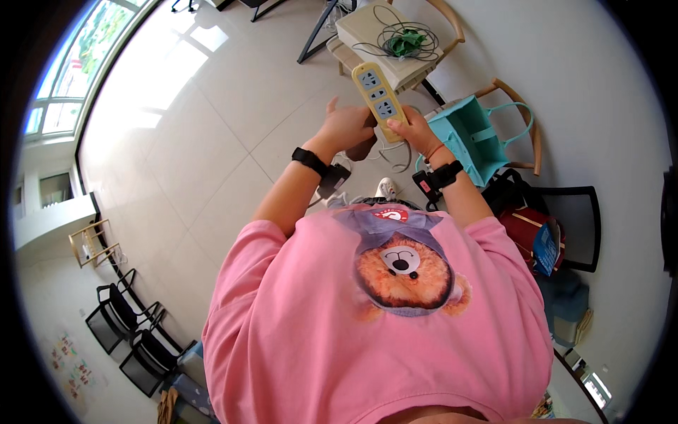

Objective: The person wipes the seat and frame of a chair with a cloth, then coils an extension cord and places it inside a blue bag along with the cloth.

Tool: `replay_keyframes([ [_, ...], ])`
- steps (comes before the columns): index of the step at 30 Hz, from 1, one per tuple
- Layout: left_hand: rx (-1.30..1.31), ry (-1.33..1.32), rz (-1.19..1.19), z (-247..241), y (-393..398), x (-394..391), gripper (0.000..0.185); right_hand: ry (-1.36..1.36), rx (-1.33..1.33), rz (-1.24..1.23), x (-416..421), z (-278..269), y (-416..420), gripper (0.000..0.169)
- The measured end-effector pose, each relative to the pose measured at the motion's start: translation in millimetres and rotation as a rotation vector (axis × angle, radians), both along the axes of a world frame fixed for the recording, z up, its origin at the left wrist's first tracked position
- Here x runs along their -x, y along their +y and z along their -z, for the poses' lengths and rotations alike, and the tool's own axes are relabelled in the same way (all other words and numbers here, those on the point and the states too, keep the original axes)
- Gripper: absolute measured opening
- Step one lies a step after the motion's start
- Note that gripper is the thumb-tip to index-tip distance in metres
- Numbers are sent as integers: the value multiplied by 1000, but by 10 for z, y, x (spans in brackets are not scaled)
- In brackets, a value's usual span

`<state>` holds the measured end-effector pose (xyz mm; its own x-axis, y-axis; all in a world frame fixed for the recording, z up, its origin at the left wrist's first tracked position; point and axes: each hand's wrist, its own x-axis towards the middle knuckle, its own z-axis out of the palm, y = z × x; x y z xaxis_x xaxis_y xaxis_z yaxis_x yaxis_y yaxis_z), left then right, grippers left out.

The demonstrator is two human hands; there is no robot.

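A pale yellow power strip point(377, 94) with grey sockets is held up at a tilt before me. My right hand point(416, 131) grips its lower end, the thumb lying on the face below the last socket. Close against its left side is my left hand point(347, 127), with curled fingers around a dark brown item point(362, 150), perhaps a cloth. One finger of that hand sticks out. From the strip's lower end a grey cord point(407, 161) loops down. Both wrists wear black bands with small devices.
A chair ahead bears a cream box point(365, 26) with a coiled cable point(424, 45) and something green on top. At right, a turquoise bag point(466, 135) sits on a wooden chair, near a dark red bag point(516, 230). Black chairs point(122, 307) line the left wall.
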<state>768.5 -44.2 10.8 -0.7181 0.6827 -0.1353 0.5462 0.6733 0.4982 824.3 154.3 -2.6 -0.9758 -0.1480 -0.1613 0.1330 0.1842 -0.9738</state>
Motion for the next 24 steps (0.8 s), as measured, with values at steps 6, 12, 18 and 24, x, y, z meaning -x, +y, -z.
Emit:
replay_keyframes([
  [6, 91, -33, 79, 16, 13, 5, 32, 274, -359, -28, -5, -114, -34, 44],
  [12, -130, -110, 2, 90, -44, -50, 32, -67, -91, -21, 33, 134, -12, 47],
  [18, 49, -127, -105, -198, -152, 36, 31, -49, -41, 74, 34, 195, 220, 45],
  [24, 12, -47, -268, 405, -764, 312, 39, 13, -136, 416, -89, 288, 625, 41],
])
